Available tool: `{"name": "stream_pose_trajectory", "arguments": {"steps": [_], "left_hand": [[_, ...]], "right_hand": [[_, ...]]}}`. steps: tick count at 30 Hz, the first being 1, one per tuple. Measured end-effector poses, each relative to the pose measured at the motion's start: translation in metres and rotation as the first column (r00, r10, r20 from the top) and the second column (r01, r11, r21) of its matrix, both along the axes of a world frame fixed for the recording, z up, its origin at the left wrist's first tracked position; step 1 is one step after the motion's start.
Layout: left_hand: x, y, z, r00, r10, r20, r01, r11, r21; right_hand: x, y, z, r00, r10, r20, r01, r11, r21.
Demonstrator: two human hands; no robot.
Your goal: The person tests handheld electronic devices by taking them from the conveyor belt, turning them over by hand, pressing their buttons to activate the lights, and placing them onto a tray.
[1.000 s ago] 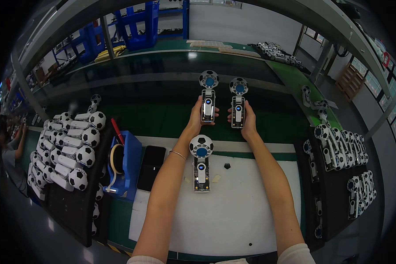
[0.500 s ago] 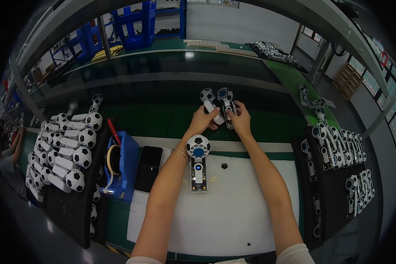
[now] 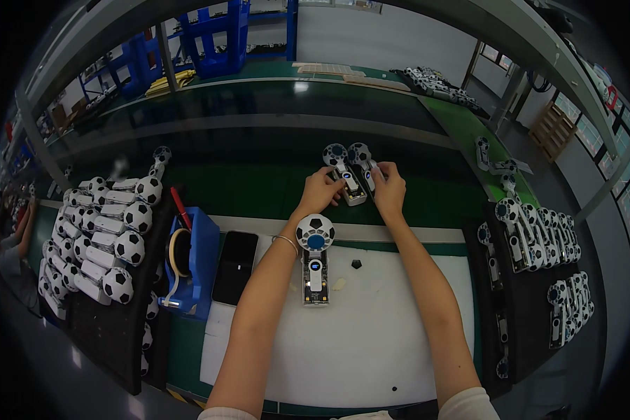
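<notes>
Two soccer-ball-headed devices are in hand beyond the far edge of the white mat (image 3: 378, 329), tilted and close beside each other over the dark green surface (image 3: 252, 182). The left hand (image 3: 320, 190) has its grip clamped on the left device (image 3: 351, 185), whose blue-lit display faces up. The right hand (image 3: 390, 189) has its grip closed around the body of the right device (image 3: 360, 155), with the fingers covering part of it. Nearer, a third device (image 3: 316, 273) lies on the mat, ball end far, its display lit blue. A black pentagon piece (image 3: 356, 264) lies to its right. Left of it, a black smartphone (image 3: 236, 266) lies by the mat's left edge, and a blue tape dispenser (image 3: 204, 269) with a red-capped pen (image 3: 180, 206) stands farther left on the green tabletop (image 3: 187, 343). Rows of similar devices fill the left rack (image 3: 108, 343), and two groups lie on the right rack (image 3: 523, 308). At the far left, another person (image 3: 17, 255) is partly visible.
</notes>
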State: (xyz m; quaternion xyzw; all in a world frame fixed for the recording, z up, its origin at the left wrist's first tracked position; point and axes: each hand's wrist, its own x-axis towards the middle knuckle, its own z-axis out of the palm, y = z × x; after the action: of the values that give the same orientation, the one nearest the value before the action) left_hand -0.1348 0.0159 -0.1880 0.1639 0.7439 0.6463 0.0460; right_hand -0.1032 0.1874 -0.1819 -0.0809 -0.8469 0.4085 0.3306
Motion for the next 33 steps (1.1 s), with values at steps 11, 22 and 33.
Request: {"name": "stream_pose_trajectory", "arguments": {"steps": [11, 22, 33], "left_hand": [[-0.015, 0.001, -0.014, 0.995, -0.103, 0.017, 0.096, 0.963, 0.254], [-0.005, -0.007, 0.011, 0.957, -0.011, 0.289, -0.120, 0.894, 0.432], [0.023, -0.046, 0.115, 0.815, 0.399, -0.421, -0.453, 0.891, -0.031]], "right_hand": [[-0.016, 0.017, -0.011, 0.971, 0.219, 0.094, -0.140, 0.843, -0.519], [0.004, -0.021, 0.013, 0.812, 0.583, 0.007, -0.303, 0.432, -0.849], [0.030, -0.029, 0.078, 0.835, 0.528, -0.151, -0.526, 0.690, -0.497]]}}
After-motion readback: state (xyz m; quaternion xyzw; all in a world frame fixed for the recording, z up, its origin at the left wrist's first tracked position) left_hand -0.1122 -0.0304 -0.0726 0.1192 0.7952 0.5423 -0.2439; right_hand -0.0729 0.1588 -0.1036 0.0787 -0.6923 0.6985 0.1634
